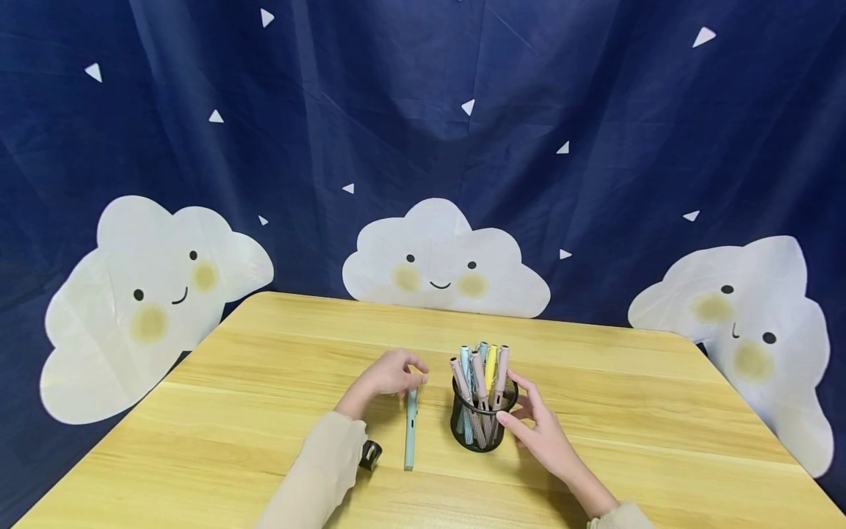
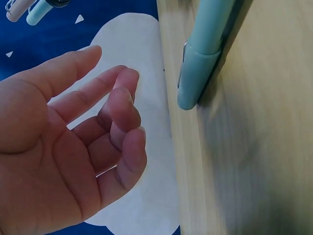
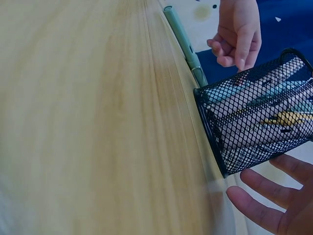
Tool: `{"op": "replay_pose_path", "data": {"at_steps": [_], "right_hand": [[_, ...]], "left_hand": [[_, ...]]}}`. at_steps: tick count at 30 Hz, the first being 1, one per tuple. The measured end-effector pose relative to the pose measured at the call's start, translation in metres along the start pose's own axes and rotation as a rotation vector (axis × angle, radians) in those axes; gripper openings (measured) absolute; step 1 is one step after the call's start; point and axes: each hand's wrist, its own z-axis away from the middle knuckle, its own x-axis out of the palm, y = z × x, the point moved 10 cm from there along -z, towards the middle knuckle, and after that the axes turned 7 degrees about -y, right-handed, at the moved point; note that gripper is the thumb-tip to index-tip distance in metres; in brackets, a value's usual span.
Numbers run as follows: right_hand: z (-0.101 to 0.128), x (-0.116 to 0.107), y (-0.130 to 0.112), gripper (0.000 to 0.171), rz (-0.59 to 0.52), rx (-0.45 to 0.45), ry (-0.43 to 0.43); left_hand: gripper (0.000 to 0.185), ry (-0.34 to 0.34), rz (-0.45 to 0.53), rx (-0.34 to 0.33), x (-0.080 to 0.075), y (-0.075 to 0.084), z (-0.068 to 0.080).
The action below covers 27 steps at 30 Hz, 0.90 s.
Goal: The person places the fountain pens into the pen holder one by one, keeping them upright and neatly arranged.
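Teal pen (image 1: 410, 428) lies flat just beside the open left hand (image 1: 385, 378); open right hand (image 1: 538, 430) flanks the mesh pen cup (image 1: 481, 419)

I can't identify the small black object (image 1: 371, 455) by the left sleeve; the mesh holder (image 3: 259, 112) hides the pens' lower ends.

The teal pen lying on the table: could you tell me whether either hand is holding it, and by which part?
No. The teal pen lies free; the left hand is open beside its cap end. The right hand is open by the pen cup.
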Motion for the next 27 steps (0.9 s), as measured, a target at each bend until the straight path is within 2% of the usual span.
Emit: {"op": "replay_pose_path", "data": {"at_steps": [10,18,27], "right_hand": [[0.000,0.000,-0.001,0.056,0.011,0.005,-0.009],[-0.005,0.000,0.031,0.059,-0.014,0.020,-0.006],[-0.006,0.001,0.034,0.059,-0.017,0.002,-0.022]], "left_hand": [[0.039,-0.037,-0.026,-0.040,0.004,-0.007,0.001],[0.058,-0.065,-0.032,-0.063,0.008,-0.013,0.003],[0.077,-0.110,-0.008,-0.168,0.015,-0.023,0.007]]}}
